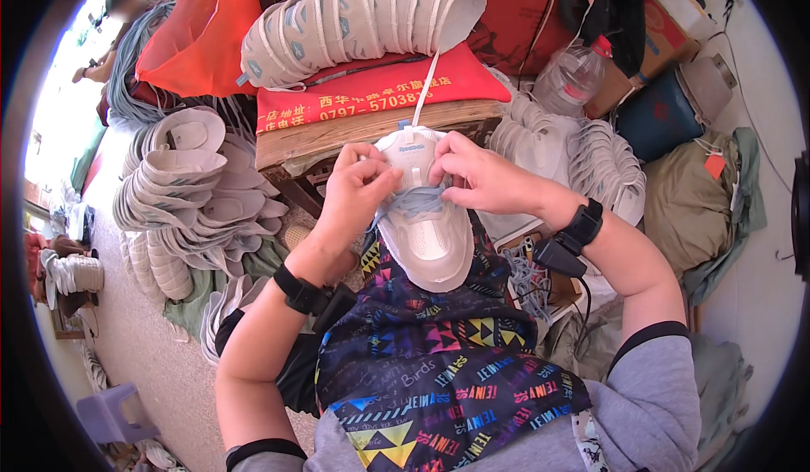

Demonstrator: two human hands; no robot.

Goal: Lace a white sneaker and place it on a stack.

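Note:
A white shoe upper lies in front of me, toe toward me and tongue pointing away, above my patterned apron. Light blue shoelace runs across its middle in several rows, with a loop hanging on the left side. My left hand is closed on the upper's left edge, thumb and fingertips pinched together beside the lace. On the opposite edge, my right hand is closed too, its bent fingers at the eyelet side near the tongue. Whether a lace end sits in the fingertips cannot be made out.
Ahead stands a wooden bench with a red cloth and a nested row of shoe uppers. More stacked uppers lie to the left, others right. A box of laces sits by my right forearm.

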